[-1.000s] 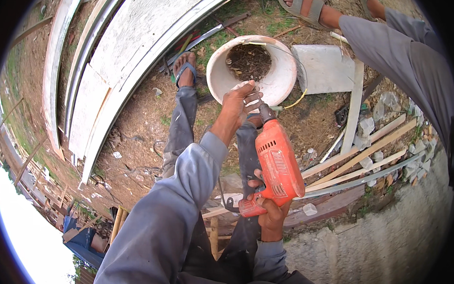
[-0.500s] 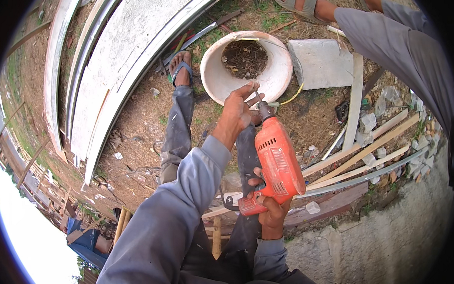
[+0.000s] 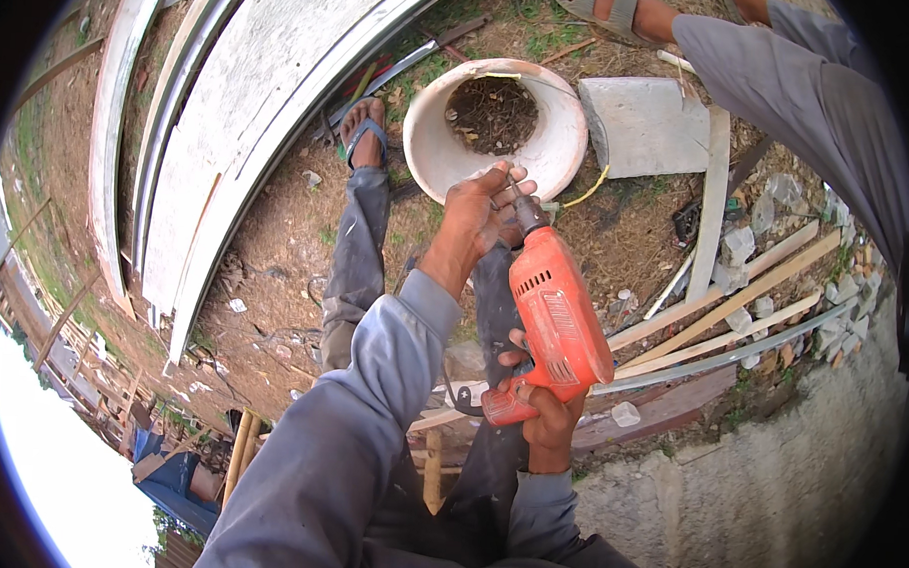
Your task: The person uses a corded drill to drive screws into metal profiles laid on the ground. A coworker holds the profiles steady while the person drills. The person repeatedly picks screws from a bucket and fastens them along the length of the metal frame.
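Right hand point(image 3: 553, 420) is wrapped around the handle of an orange drill point(image 3: 561, 323), its fingers curled about the grip and its thumb folded over the near side, so it has firm hold of the tool. Left hand point(image 3: 471, 206) is partly closed at the front end, thumb and forefinger drawn together by the tip of the thin bit point(image 3: 515, 187) and the other fingers loosely bent next to it; whether they actually pinch the bit cannot be told. The drill lies tilted across the middle of the view, its dark chuck point(image 3: 530, 216) pointing up and slightly left, just short of the rim of a round white tub point(image 3: 419, 143) with dry brown litter showing in its middle. A grey block point(image 3: 648, 136) sits just right of the tub, and a yellow wire point(image 3: 588, 192) curves between them. Long pale panels point(image 3: 272, 67) lie on the left, beside the wearer's foot in a blue flip-flop point(image 3: 367, 131). Wooden strips point(image 3: 734, 294) and broken rubble point(image 3: 851, 316) lie at the right, above a rough concrete surface point(image 3: 737, 504). Another person's sandalled foot point(image 3: 658, 19) and grey trouser leg point(image 3: 791, 105) enter at the upper right.
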A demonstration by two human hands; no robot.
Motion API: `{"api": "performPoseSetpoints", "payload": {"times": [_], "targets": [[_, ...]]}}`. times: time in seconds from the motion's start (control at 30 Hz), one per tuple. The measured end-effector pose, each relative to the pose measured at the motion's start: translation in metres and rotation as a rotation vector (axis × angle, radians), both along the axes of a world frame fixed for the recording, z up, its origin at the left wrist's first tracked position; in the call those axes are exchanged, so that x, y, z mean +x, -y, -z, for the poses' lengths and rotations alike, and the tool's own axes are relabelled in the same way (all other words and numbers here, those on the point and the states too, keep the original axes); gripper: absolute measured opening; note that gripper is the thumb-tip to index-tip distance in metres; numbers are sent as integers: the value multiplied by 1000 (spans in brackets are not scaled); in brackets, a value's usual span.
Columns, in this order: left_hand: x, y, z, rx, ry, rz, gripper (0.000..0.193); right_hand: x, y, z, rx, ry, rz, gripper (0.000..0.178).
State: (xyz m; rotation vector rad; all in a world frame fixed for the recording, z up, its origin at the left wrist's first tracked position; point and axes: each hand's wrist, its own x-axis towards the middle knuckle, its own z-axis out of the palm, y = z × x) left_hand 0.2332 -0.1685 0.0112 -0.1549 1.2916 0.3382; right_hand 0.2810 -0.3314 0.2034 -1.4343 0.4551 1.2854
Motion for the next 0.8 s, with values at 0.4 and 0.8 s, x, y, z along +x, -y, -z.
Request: {"api": "performPoseSetpoints", "payload": {"times": [0.4,0.8], "targets": [[-24,-148,22,46,-14,-346,31,5,-143,42,51,416,-577,66],[-40,-334,135,-67,86,-376,21,-11,-376,122,-42,469,-704,68]]}}
